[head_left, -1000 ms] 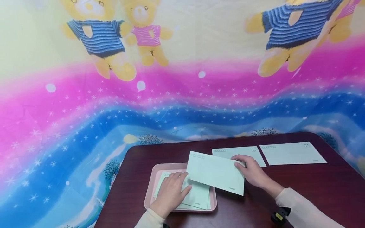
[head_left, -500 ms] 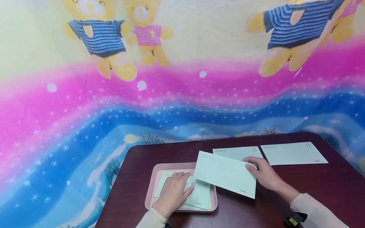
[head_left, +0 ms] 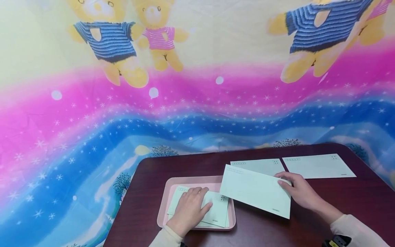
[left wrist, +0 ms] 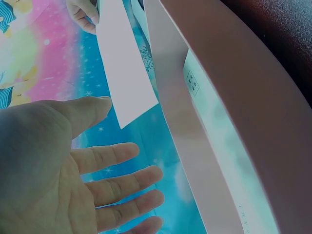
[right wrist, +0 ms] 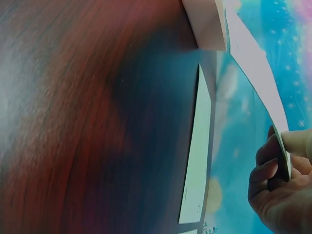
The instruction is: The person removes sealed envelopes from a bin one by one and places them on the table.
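Note:
My right hand (head_left: 297, 188) pinches a pale green envelope (head_left: 254, 190) by its right edge, thumb on the front face and fingers behind. The right wrist view shows this envelope (right wrist: 261, 73) bent slightly, held up off the table. Its left corner overlaps the rim of a pink tray (head_left: 165, 206) in the head view. Inside the tray lie stacked envelopes (head_left: 216, 212), the upper one turned a little against those below. Above them is my left hand (head_left: 189, 209), fingers spread and straight in the left wrist view, with nothing in its grasp.
Two more envelopes lie along the back of the dark red table (head_left: 262, 226): a partly covered envelope (head_left: 259, 165) behind the held one, and a right-hand envelope (head_left: 319, 167) beside it. A patterned cloth (head_left: 197, 85) with bears hangs behind the table.
My right hand has moved to the right with the envelope, drawing it away from above the tray. My left hand has shifted only slightly right over the stack.

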Action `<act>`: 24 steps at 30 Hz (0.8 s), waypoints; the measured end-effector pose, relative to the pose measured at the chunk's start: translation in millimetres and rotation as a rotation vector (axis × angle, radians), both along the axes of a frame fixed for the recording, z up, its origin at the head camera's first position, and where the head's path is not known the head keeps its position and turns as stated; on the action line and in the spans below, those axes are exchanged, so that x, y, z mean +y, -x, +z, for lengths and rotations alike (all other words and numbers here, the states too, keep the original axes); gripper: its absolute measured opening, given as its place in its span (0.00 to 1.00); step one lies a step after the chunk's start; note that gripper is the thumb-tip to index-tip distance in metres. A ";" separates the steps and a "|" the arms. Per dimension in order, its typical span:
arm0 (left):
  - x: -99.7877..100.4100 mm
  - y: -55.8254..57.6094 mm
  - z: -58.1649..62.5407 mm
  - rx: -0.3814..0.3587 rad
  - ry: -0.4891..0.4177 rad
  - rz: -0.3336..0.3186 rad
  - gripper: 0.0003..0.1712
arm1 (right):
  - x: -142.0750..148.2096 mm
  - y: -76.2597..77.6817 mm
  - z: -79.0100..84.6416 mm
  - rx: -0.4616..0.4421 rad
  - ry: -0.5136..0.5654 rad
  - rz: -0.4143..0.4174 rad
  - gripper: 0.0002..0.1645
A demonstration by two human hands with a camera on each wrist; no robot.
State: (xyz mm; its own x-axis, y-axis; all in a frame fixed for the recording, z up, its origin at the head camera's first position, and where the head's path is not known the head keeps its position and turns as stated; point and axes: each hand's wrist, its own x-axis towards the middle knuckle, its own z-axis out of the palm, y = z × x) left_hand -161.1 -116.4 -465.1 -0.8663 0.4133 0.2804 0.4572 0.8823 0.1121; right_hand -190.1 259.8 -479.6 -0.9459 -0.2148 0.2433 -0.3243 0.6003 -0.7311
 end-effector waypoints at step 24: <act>4.7 -3.0 2.6 -0.001 -0.021 -0.023 0.27 | 55.3 -11.6 -2.5 0.083 -0.053 -0.063 0.12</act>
